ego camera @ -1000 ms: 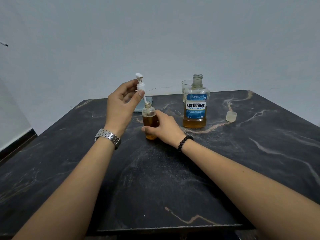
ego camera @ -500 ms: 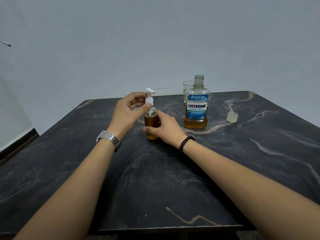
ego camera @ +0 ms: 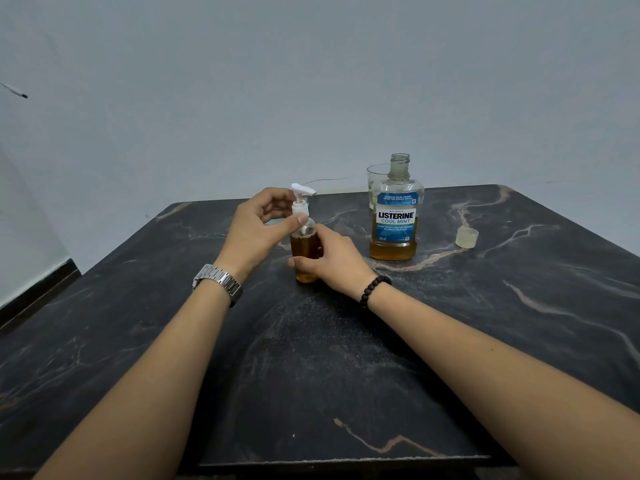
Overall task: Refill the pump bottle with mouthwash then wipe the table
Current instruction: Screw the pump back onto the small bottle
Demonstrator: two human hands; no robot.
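A small clear pump bottle (ego camera: 305, 249) filled with amber mouthwash stands on the dark marble table (ego camera: 311, 358). My right hand (ego camera: 332, 259) grips its body from the right. Its white pump head (ego camera: 300, 202) sits in the neck, pinched at the collar by the thumb and fingers of my left hand (ego camera: 258, 226). To the right stands the uncapped Listerine bottle (ego camera: 394, 216), with amber liquid only in its lower part. The Listerine bottle's clear cap (ego camera: 466, 236) lies on the table further right.
An empty drinking glass (ego camera: 375, 181) stands just behind the Listerine bottle near the table's far edge. A thin white cable (ego camera: 329, 180) runs along the wall behind the table. The wall is close behind.
My left hand has lowered the pump head from above the bottle down into the neck. My right hand has kept its hold on the bottle.
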